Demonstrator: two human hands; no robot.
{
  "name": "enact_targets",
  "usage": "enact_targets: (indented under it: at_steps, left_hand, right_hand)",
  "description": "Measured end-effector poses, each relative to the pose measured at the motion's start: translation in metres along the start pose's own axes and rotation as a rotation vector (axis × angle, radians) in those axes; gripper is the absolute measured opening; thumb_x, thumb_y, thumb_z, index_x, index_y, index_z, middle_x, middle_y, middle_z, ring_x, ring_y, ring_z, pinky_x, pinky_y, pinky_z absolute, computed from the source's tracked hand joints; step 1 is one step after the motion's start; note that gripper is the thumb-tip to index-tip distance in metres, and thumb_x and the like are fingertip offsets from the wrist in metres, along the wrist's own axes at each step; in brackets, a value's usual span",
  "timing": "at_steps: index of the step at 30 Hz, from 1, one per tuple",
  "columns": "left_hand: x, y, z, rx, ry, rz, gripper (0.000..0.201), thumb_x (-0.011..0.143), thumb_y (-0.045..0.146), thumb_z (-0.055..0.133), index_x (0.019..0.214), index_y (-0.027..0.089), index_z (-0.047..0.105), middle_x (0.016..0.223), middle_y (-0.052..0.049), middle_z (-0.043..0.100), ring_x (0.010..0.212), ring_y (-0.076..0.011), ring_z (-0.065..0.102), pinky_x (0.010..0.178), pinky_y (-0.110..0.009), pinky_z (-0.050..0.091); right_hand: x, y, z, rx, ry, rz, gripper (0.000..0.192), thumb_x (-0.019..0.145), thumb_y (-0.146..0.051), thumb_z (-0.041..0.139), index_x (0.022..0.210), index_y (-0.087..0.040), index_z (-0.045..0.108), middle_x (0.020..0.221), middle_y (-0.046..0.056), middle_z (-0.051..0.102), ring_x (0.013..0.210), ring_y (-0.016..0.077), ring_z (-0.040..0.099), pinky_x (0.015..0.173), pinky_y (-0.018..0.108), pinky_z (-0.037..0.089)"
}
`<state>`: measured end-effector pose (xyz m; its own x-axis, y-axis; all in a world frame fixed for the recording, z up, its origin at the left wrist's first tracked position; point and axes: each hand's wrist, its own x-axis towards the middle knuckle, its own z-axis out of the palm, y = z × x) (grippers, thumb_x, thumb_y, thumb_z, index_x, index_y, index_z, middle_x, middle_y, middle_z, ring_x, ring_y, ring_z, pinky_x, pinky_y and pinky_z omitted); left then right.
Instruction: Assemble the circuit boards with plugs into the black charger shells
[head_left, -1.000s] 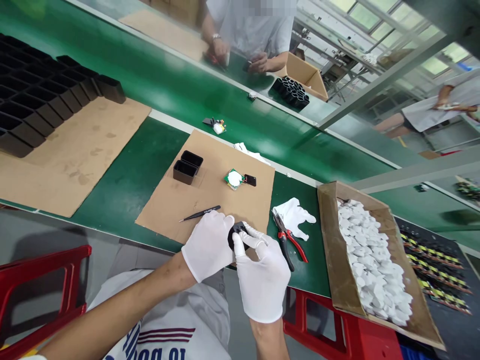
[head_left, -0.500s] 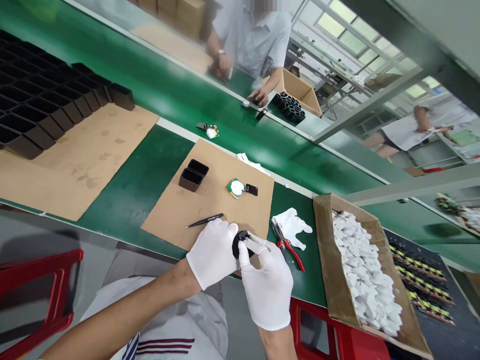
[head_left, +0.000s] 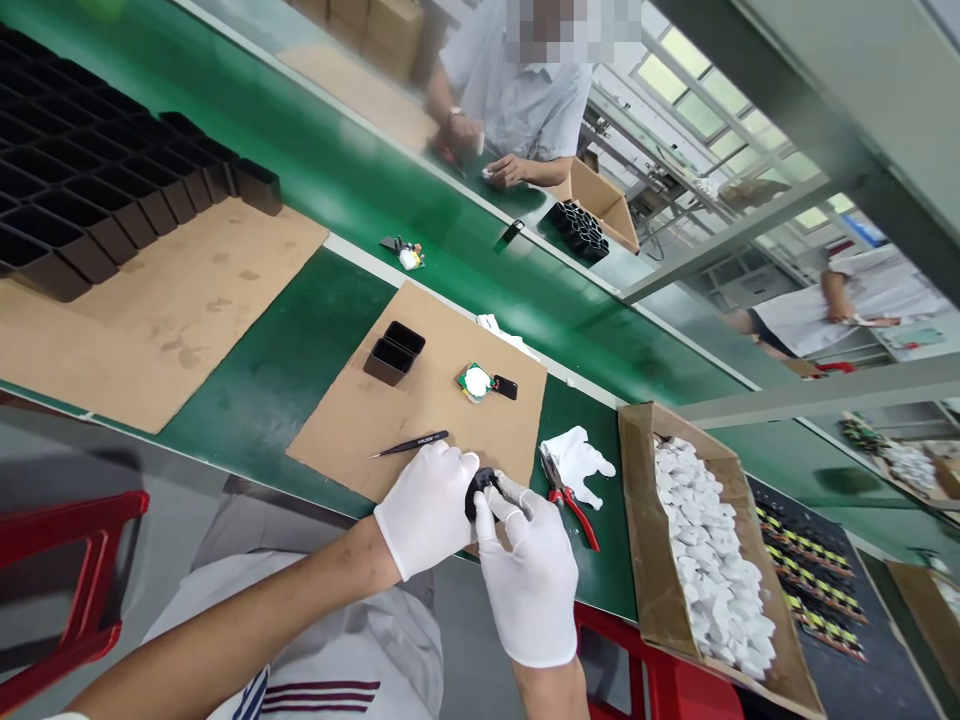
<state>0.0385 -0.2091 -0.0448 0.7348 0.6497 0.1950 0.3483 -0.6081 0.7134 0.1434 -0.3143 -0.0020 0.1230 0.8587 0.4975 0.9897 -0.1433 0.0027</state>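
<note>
Both my hands wear white gloves and meet over the front edge of a cardboard sheet [head_left: 337, 415]. Between them is a small black plastic housing [head_left: 481, 488], mostly covered by the fingers. My left hand [head_left: 429, 508] is closed round its left side. My right hand [head_left: 527, 570] grips it from the right with thumb and fingers. Black tweezers [head_left: 411, 444] lie just beyond my left hand. Farther off on the sheet are two open black boxes [head_left: 390, 358] and a green circuit board [head_left: 475, 382] with a white top, wired to a small black piece [head_left: 505, 387].
Red-handled pliers [head_left: 574, 510] lie by a white glove [head_left: 581, 462] on the right. A carton [head_left: 637, 530] of white pieces stands beyond them. Rows of black boxes [head_left: 97, 190] fill the left. A small assembly [head_left: 407, 254] sits on the green belt. A co-worker [head_left: 517, 110] sits opposite.
My hands keep hold of the black housing, with the right fingers slightly shifted on it. The co-worker's hand has drawn back from the belt edge. The view has turned slightly.
</note>
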Motion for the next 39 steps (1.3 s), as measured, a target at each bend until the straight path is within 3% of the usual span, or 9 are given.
enact_targets:
  at_steps: [2, 7, 14, 18, 22, 28, 31, 34, 39]
  left_hand:
    - [-0.003, 0.000, 0.002, -0.027, 0.029, -0.022, 0.005, 0.086, 0.017, 0.064, 0.090, 0.019, 0.062, 0.088, -0.011, 0.070, 0.087, -0.0298, 0.067, 0.081, -0.042, 0.058]
    - [-0.017, 0.003, 0.004, -0.088, 0.115, 0.019, 0.037, 0.092, 0.015, 0.063, 0.129, 0.019, 0.064, 0.126, -0.013, 0.075, 0.113, -0.0262, 0.074, 0.100, -0.038, 0.061]
    - [-0.022, 0.001, 0.016, -0.057, 0.231, 0.137, 0.037, 0.086, 0.004, 0.055, 0.117, 0.020, 0.068, 0.106, -0.010, 0.081, 0.096, -0.0272, 0.081, 0.087, -0.039, 0.068]
    - [-0.020, -0.002, 0.026, -0.067, 0.304, 0.190, 0.037, 0.081, 0.006, 0.057, 0.113, 0.022, 0.069, 0.103, -0.010, 0.082, 0.093, -0.0286, 0.082, 0.086, -0.040, 0.069]
    - [-0.019, -0.009, 0.033, -0.156, 0.218, 0.117, 0.040, 0.075, 0.007, 0.062, 0.109, 0.025, 0.070, 0.100, -0.007, 0.081, 0.093, -0.0288, 0.082, 0.087, -0.040, 0.069]
    - [-0.018, -0.019, 0.022, -0.277, 0.147, 0.148, 0.058, 0.069, 0.006, 0.066, 0.124, 0.025, 0.069, 0.118, -0.010, 0.078, 0.115, -0.0323, 0.077, 0.105, -0.049, 0.065]
    - [-0.021, -0.017, 0.005, -0.338, 0.235, 0.053, 0.056, 0.075, 0.012, 0.069, 0.129, 0.026, 0.067, 0.123, -0.010, 0.076, 0.118, -0.0319, 0.075, 0.108, -0.053, 0.063]
    - [-0.021, -0.013, -0.009, -0.408, 0.382, -0.082, 0.036, 0.085, 0.016, 0.064, 0.119, 0.025, 0.068, 0.117, -0.009, 0.077, 0.112, -0.0285, 0.077, 0.103, -0.052, 0.065]
    - [-0.014, -0.014, -0.014, -0.502, 0.549, -0.213, 0.023, 0.093, 0.022, 0.063, 0.116, 0.022, 0.065, 0.111, -0.009, 0.078, 0.105, -0.0246, 0.078, 0.099, -0.047, 0.066]
  right_hand:
    - [-0.001, -0.002, 0.001, -0.024, -0.011, -0.030, 0.010, 0.101, -0.018, 0.066, 0.099, -0.015, 0.076, 0.107, 0.016, 0.079, 0.094, 0.0277, 0.074, 0.079, 0.042, 0.065]
    - [0.002, -0.010, -0.010, -0.050, -0.095, -0.062, 0.015, 0.103, -0.020, 0.062, 0.105, -0.013, 0.075, 0.103, 0.017, 0.080, 0.090, 0.0293, 0.074, 0.078, 0.045, 0.063]
    - [-0.009, -0.007, -0.020, -0.036, -0.033, -0.035, 0.021, 0.103, -0.023, 0.061, 0.117, -0.018, 0.076, 0.111, 0.012, 0.082, 0.096, 0.0247, 0.079, 0.085, 0.038, 0.067]
    - [-0.021, -0.003, -0.012, 0.092, 0.030, 0.096, 0.031, 0.100, -0.019, 0.060, 0.128, -0.023, 0.073, 0.123, 0.008, 0.081, 0.107, 0.0214, 0.081, 0.092, 0.028, 0.067]
    - [-0.027, -0.004, 0.000, 0.248, 0.059, 0.183, 0.034, 0.096, -0.017, 0.064, 0.125, -0.030, 0.076, 0.118, 0.003, 0.082, 0.099, 0.0183, 0.083, 0.091, 0.020, 0.065]
    - [-0.023, 0.004, 0.008, 0.313, 0.177, 0.156, 0.023, 0.103, -0.023, 0.057, 0.114, -0.025, 0.078, 0.092, 0.004, 0.079, 0.079, 0.0163, 0.081, 0.074, 0.019, 0.065]
    - [-0.014, 0.016, -0.012, 0.183, 0.279, 0.140, 0.021, 0.103, -0.027, 0.062, 0.118, -0.025, 0.077, 0.106, 0.006, 0.081, 0.088, 0.0189, 0.082, 0.084, 0.024, 0.066]
    - [-0.007, 0.027, -0.023, -0.024, 0.389, 0.189, 0.024, 0.100, -0.037, 0.070, 0.120, -0.024, 0.076, 0.113, 0.007, 0.081, 0.092, 0.0230, 0.081, 0.088, 0.031, 0.066]
    - [-0.021, 0.025, 0.023, -0.004, 0.425, 0.140, 0.030, 0.109, -0.042, 0.054, 0.109, -0.023, 0.078, 0.090, 0.005, 0.080, 0.070, 0.0187, 0.078, 0.064, 0.028, 0.062]
